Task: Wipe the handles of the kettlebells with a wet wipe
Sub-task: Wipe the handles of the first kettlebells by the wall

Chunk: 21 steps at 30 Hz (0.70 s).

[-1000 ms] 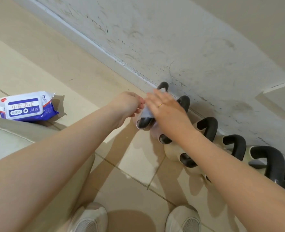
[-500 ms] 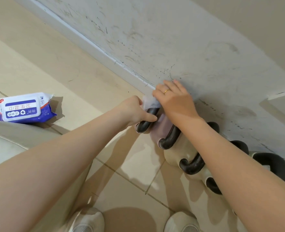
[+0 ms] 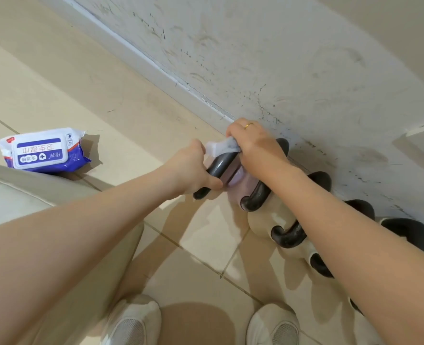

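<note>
Now the right hand [image 3: 257,145], flat before, clamps its fingers on the wet wipe [image 3: 222,147] around the first handle [image 3: 219,163]; left hand [image 3: 191,168], at nine o'clock, seemingly steadies it.

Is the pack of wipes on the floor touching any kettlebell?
Apart. The head view shows the wipes pack lying well left of the nearest kettlebell, bare floor tiles between them.

Beneath you: beige tile floor [image 3: 56,78] with dark grout lines. A scuffed, speckled white wall [image 3: 293,58] meets it along a pale baseboard [image 3: 141,54]. At the wall's right edge, a white outlet plate [image 3: 423,143]. Your two white shoes [image 3: 133,322] stand at the lower edge, toes toward the wall.
</note>
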### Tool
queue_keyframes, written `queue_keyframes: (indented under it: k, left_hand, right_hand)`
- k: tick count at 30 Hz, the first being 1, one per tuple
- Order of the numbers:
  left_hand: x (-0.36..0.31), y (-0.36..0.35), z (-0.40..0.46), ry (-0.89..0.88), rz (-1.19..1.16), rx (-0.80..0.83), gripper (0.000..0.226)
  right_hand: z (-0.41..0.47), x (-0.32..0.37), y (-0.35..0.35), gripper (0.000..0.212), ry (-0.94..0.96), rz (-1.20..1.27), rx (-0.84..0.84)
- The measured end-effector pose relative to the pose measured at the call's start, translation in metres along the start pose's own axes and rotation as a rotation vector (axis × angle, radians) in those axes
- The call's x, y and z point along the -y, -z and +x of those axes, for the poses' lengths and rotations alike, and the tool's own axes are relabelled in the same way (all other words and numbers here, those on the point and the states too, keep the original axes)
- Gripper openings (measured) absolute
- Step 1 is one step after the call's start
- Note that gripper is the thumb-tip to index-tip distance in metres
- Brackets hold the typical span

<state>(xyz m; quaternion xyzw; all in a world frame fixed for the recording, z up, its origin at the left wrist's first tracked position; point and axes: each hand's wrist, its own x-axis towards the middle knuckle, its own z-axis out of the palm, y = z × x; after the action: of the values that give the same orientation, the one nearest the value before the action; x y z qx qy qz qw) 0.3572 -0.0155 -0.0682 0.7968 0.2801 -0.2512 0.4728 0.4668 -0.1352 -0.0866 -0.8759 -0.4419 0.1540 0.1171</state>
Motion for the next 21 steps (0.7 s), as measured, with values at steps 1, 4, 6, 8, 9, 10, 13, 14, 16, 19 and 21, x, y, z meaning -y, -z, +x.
queue_keyframes:
  k: [1,4,6,8,9,10,13,14,16,19,21]
  left_hand:
    - [0.005,0.0,-0.003,0.011,0.004,0.011,0.068]
    - [0.018,-0.004,-0.015,0.03,0.061,0.028,0.066]
    - [0.022,-0.005,-0.017,0.027,0.059,0.015,0.069]
    - [0.024,-0.005,-0.017,0.025,0.042,0.015,0.074]
    - [0.026,-0.005,-0.017,0.024,0.032,0.014,0.076]
    - [0.028,-0.005,-0.018,0.024,0.021,0.016,0.078]
    - [0.031,-0.007,-0.023,0.03,-0.034,-0.021,0.08]
    - [0.03,-0.007,-0.023,0.036,-0.072,-0.045,0.079]
    - [0.027,-0.005,-0.02,0.053,-0.155,-0.099,0.079]
    - [0.02,-0.005,-0.014,0.088,-0.267,-0.136,0.078]
    - [0.013,-0.009,-0.013,0.089,-0.295,-0.148,0.072]
  right_hand:
    - [0.0,0.001,0.0,0.042,0.026,0.041,0.029]
    - [0.003,0.007,-0.002,0.037,-0.127,0.238,0.132]
    - [0.006,0.017,-0.007,0.028,-0.257,0.335,0.112]
    - [0.003,0.028,-0.011,0.025,-0.22,0.342,0.046]
    - [0.002,0.031,-0.011,0.027,-0.146,0.296,0.026]
    - [0.001,0.032,-0.009,0.03,-0.06,0.216,0.02]
    - [0.007,0.026,-0.001,0.036,0.034,-0.066,0.011]
    - [0.01,0.028,0.001,0.036,0.023,-0.104,0.019]
    - [0.012,0.038,0.0,0.031,0.14,-0.242,0.071]
    - [0.006,0.054,-0.009,0.017,0.347,-0.554,0.193]
    - [0.007,0.052,-0.016,0.018,0.357,-0.69,0.238]
